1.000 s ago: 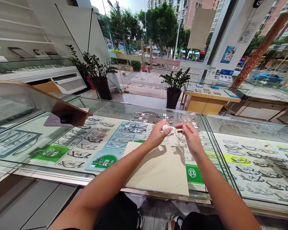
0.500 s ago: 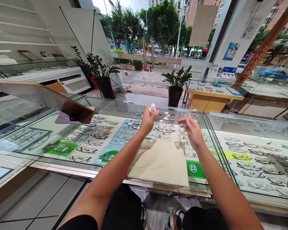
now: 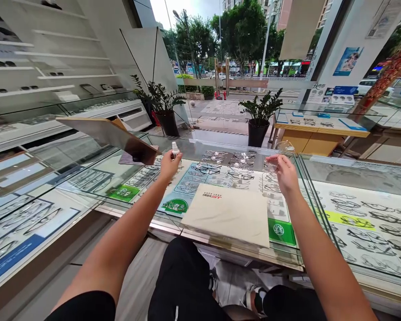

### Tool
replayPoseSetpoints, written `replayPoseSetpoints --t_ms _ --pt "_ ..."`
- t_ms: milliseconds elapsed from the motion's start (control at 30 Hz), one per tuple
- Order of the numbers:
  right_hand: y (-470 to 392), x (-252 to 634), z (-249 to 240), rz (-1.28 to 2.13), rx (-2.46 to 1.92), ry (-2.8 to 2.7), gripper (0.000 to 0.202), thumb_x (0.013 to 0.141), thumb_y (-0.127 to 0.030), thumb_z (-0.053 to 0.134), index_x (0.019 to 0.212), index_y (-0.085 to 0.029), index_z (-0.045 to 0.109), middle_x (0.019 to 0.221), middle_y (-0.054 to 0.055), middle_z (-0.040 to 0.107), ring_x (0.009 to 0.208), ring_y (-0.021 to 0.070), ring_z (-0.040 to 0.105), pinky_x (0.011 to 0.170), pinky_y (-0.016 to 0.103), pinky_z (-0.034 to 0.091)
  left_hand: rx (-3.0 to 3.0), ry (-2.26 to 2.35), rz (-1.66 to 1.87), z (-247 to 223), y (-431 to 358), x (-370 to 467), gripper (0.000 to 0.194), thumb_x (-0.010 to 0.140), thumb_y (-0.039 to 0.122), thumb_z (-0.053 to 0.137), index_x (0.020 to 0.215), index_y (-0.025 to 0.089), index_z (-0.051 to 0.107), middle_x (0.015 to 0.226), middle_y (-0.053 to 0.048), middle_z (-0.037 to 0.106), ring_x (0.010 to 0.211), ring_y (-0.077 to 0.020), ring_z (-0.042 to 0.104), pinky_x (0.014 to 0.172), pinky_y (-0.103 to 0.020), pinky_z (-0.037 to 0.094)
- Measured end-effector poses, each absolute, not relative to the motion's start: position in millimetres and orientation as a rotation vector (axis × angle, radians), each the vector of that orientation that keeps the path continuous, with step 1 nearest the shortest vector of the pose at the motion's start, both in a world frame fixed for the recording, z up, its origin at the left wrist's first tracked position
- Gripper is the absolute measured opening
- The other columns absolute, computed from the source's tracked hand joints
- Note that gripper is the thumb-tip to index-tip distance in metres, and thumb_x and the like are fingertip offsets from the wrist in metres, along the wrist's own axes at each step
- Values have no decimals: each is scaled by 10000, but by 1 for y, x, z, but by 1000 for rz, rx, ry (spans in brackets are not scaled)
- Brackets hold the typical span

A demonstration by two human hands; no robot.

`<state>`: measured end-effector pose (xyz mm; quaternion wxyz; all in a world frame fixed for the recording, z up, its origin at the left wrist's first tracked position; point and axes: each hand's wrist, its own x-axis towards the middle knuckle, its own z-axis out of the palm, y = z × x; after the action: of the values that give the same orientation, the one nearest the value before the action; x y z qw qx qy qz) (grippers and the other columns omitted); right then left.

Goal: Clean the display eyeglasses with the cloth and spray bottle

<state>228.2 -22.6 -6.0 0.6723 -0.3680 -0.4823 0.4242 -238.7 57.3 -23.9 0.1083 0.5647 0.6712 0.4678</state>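
Observation:
My left hand is closed round a small white spray bottle, held upright above the glass counter near the wooden-backed board. Off to the right, my right hand pinches a pair of thin-rimmed eyeglasses in the air; parts of the frame are hidden by the fingers or too fine to make out. Between my arms a cream cleaning cloth with red lettering lies flat on the counter top.
Under the glass of the display counter lie rows of eyeglass frames. A tilted board stands at the left. Beyond the counter are two potted plants and a wooden display table.
My left hand has moved left with the spray bottle, away from the eyeglasses, and the cloth shows fully. My right hand still holds the glasses. The view has turned left.

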Motion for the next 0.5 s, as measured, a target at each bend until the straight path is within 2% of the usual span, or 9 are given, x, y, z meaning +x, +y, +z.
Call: replayPoseSetpoints --t_ms 233,500 --pt "-21 234 -6 943 -812 -1069 240 914 -513 700 918 -278 750 1053 34 807 1025 220 715 803 321 465 1628 2056 1328 -53 44 -270 272 828 315 696 1037 143 671 987 -73 731 908 -211 647 910 -321 485" --pt "-19 234 -9 928 -828 -1074 238 915 -511 697 912 -279 749 1037 29 805 1011 211 715 751 304 454 1575 2077 1276 -57 39 -265 269 844 332 693 1048 160 661 1059 -106 752 992 -259 685 960 -367 508"
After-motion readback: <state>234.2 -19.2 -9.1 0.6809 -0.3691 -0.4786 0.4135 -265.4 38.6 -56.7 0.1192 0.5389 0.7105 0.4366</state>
